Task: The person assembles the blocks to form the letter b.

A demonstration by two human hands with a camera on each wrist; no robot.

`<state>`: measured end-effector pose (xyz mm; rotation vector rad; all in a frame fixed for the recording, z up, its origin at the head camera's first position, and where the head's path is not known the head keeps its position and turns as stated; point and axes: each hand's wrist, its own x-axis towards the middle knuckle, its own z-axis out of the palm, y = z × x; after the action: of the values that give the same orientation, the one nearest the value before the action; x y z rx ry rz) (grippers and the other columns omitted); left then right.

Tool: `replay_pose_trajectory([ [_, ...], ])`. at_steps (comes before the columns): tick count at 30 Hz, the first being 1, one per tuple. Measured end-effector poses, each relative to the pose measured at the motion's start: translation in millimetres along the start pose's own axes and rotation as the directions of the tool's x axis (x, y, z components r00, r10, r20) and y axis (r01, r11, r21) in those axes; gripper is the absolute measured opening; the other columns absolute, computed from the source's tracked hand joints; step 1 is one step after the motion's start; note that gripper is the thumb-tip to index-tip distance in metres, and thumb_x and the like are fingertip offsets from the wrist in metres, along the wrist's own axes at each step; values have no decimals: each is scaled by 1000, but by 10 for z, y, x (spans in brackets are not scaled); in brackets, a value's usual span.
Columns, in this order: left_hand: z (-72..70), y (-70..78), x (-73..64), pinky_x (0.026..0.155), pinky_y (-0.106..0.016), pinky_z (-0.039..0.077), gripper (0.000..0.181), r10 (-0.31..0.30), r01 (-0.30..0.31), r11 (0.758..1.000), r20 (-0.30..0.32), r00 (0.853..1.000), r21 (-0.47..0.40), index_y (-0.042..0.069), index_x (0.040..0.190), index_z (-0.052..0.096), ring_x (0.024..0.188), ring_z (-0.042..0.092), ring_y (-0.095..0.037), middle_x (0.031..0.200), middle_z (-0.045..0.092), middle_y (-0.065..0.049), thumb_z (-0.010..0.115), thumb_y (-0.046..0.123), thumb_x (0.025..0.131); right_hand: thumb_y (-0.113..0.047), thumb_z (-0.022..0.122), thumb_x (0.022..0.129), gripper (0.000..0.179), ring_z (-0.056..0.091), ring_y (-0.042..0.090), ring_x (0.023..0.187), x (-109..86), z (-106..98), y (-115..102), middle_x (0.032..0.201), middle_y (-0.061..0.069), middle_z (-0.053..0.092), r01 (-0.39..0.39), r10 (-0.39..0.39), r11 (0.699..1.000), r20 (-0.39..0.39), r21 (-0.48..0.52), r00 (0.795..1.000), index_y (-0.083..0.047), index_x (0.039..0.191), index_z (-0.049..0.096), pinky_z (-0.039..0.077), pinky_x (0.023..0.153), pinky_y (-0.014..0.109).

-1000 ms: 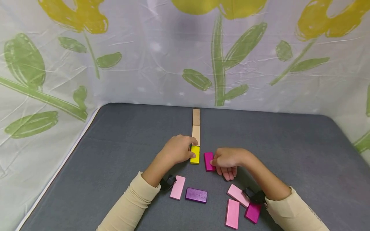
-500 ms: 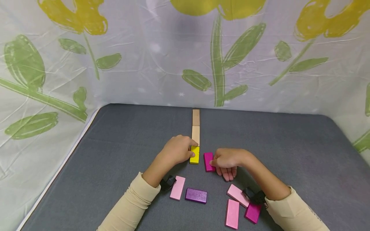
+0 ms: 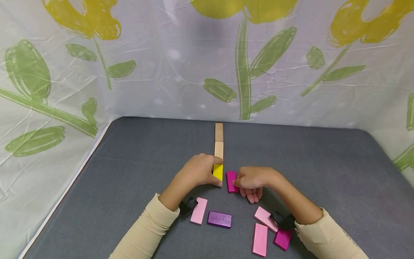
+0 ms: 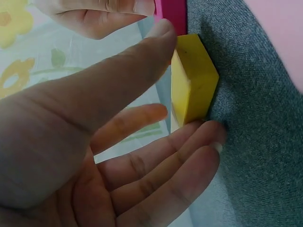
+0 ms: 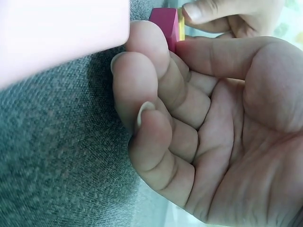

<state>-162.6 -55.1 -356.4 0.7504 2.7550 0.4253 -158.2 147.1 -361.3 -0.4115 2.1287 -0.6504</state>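
Head view: near left, wrist camera (image 3: pixel 188 206) sits by pale pink block (image 3: pixel 199 211); pulling back could drag it. Right hand (image 3: pixel 253 179) pinches magenta block (image 3: pixel 230 179), just right of yellow block (image 3: pixel 218 172), gripped end-to-end by left hand (image 3: pixel 201 169); a sideways bump could skew yellow block off far wood block (image 3: pixel 219 148).

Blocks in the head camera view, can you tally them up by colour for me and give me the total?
Tan blocks: 2
Yellow block: 1
Magenta blocks: 2
Light pink blocks: 3
Purple block: 1
Total: 9
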Motion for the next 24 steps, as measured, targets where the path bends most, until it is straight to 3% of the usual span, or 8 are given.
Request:
replay_pose_trajectory([
  [11,20,12,0,79,-39,49,59,-2,2,1000,-6,1000,24,13,128,70,86,57,-20,108,70,-5,90,31,75,-18,45,105,42,61,15,44,19,7,-10,55,10,65,-1,1,1000,-10,-18,1000,-1,72,64,46,40,24],
  [24,10,15,-3,79,-39,49,58,-19,20,999,-13,1000,36,14,129,70,86,58,-21,108,70,-5,89,30,76,-19,47,106,41,60,15,44,1,2,-14,56,10,65,-6,6,1000,-16,3,1000,-1,72,64,46,41,23],
])
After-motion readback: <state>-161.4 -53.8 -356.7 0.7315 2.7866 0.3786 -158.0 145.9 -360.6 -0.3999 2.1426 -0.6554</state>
